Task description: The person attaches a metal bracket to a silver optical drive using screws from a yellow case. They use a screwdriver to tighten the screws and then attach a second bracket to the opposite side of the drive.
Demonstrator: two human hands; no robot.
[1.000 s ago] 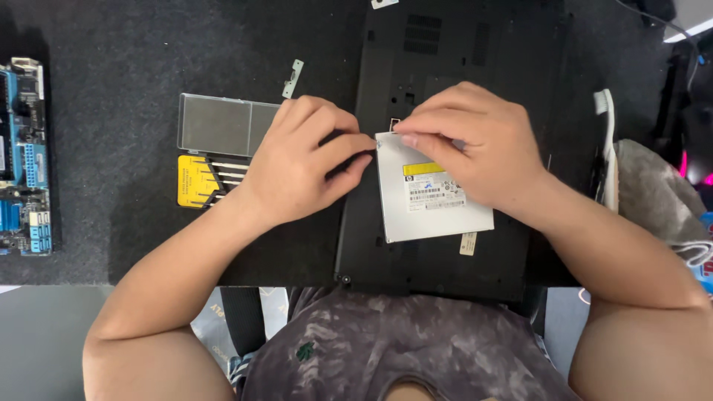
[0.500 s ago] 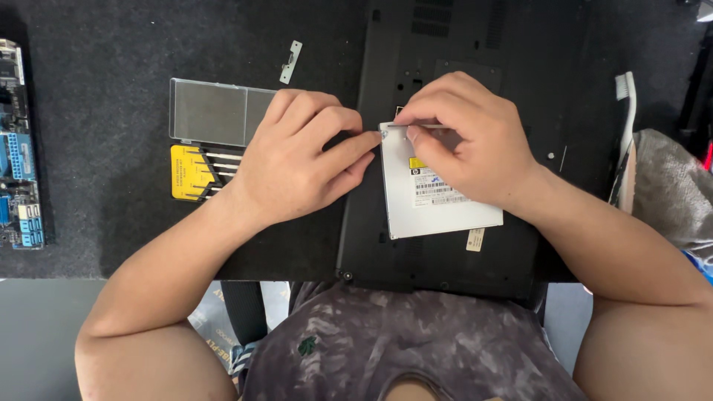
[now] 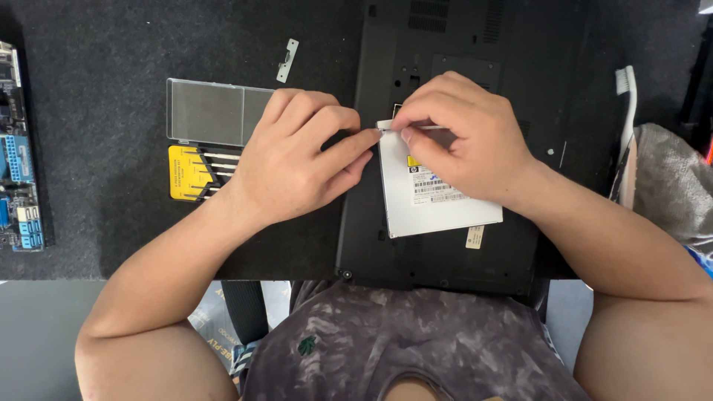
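- Optical drive (image 3: 438,208), a flat silver-grey slab with a white label and a small yellow sticker, lies on the upturned black laptop base (image 3: 475,67), roughly at the middle of the view.
- Its far-left corner, at about 10 o'clock on the drive, is where both hands meet.
- Left hand (image 3: 297,156) comes in from 8 o'clock; its forefinger stretches out flat and its tip touches that corner of the drive, with the other fingers curled loosely under. It clamps nothing; it only presses or steadies.
- Right hand (image 3: 464,137) comes in from 4 o'clock and covers the drive's far edge. Its thumb and forefinger are pinched together on a small pale piece at the drive's corner; what exactly that piece is cannot be told.
- Laptop base sits on a dark grey mat (image 3: 89,82), its near edge close to the person's chest.
- Just at 9 o'clock of the left hand lie a clear plastic lid (image 3: 208,111) and, nearer the person, a yellow screwdriver set (image 3: 186,172) with thin metal shafts showing, partly hidden by the hand.
- A small metal bracket (image 3: 287,59) lies on the mat at 11 o'clock of the left hand, apart from it.
- A blue circuit board (image 3: 18,163) lies at the far 9 o'clock edge.
- A white toothbrush (image 3: 627,111) and a grey cloth (image 3: 672,178) lie at 3 o'clock, beside the laptop.
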